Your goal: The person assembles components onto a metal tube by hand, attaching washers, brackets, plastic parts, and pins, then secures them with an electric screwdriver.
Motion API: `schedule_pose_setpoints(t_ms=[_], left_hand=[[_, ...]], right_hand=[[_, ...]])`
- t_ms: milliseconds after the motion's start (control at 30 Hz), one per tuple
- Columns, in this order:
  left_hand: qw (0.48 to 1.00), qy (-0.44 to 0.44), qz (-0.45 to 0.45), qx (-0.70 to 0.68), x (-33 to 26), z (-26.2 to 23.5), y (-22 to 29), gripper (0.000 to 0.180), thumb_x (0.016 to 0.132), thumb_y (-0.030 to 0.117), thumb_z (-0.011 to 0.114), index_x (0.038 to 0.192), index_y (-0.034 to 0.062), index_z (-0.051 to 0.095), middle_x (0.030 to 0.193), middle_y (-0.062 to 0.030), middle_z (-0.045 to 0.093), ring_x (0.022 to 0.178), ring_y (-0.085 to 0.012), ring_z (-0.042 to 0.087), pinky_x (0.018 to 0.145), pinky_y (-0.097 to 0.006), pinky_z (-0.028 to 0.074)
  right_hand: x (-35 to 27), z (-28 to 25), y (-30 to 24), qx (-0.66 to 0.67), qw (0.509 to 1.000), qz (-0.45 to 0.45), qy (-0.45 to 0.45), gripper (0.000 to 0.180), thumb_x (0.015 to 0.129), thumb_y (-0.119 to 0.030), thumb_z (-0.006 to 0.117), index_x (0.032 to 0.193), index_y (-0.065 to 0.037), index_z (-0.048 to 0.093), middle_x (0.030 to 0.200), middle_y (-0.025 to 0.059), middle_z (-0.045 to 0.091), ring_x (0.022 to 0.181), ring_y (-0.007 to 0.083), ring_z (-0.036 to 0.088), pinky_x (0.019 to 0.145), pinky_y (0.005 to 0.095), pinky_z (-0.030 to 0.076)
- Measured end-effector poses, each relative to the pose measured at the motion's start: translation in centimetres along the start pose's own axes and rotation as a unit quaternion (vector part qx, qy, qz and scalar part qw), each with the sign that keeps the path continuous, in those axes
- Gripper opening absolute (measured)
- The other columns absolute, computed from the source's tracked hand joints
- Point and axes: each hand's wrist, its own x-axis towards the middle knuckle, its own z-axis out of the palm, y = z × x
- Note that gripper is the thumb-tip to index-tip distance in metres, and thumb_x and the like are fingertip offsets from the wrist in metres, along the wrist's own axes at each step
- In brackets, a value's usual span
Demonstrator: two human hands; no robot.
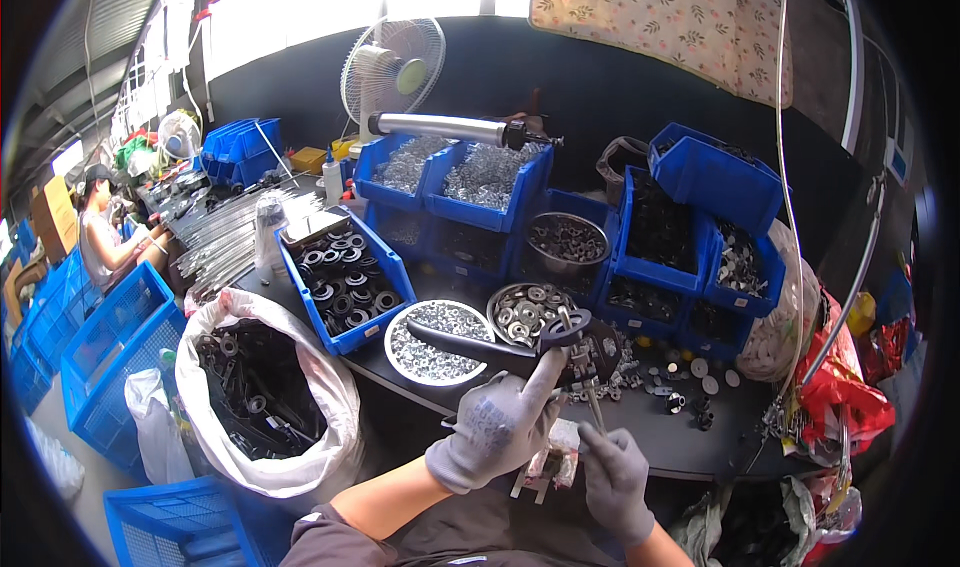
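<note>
My left hand (500, 429), in a grey glove, is closed around a black part with a long lever-like arm (465, 344) and a ring-shaped head. A thin metal rod (596, 407) runs down from this part. My right hand (615, 482), gloved too, has its fingers closed at the rod's lower end. Just beyond the hands are a white round tray (393, 355) of small metal pieces and a metal bowl (491, 305) of round washers. Loose small metal parts (628, 362) and grey discs (699, 368) lie on the dark table to the right.
A blue bin (385, 252) of black rings stands left of the tray. Near the table's left edge is a white sack (340, 407) of black parts. Stacked blue bins (470, 205) line the back, with a fan (408, 75) behind. A person (105, 232) sits far left.
</note>
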Motion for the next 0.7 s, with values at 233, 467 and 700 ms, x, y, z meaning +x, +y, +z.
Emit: schedule_pose_setpoints(t_ms=[233, 467, 700], left_hand=[[1.0, -0.023, 0.021, -0.003, -0.1, -1.3, 0.9, 0.056, 0.081, 0.017, 0.069, 0.133, 0.0035, 0.051, 0.058, -0.0049, 0.052, 0.051, -0.022, 0.057, 0.046, -0.035, 0.045], [0.996, -0.085, -0.009, -0.027, 0.6, -2.3, 1.4, 0.056, 0.081, 0.018, 0.069, 0.131, 0.0026, 0.051, 0.056, -0.0067, 0.053, 0.051, -0.0236, 0.058, 0.046, -0.035, 0.046], [0.998, -0.065, 0.002, -0.009, 0.6, -3.3, 1.6, 0.056, 0.08, 0.019, 0.071, 0.13, 0.003, 0.052, 0.065, -0.008, 0.057, 0.054, -0.023, 0.06, 0.048, -0.034, 0.048]], right_hand=[[-2.0, -2.2, 0.0, 0.351, 0.918, 0.182, 0.003, 0.045, 0.095, -0.006, 0.053, 0.139, -0.014, 0.05, 0.077, 0.0042, 0.054, 0.052, 0.0089, 0.04, 0.048, 0.022, 0.034], [-0.9, -3.8, 1.7, 0.803, 0.436, 0.373, -0.16, 0.043, 0.094, -0.01, 0.052, 0.137, -0.009, 0.051, 0.065, 0.0023, 0.041, 0.048, 0.0092, 0.032, 0.044, 0.0243, 0.029], [-2.3, -3.4, 1.5, 0.492, 0.82, 0.289, -0.052, 0.043, 0.092, -0.01, 0.058, 0.134, -0.008, 0.055, 0.065, 0.0065, 0.052, 0.051, 0.0119, 0.043, 0.044, 0.0249, 0.035]])
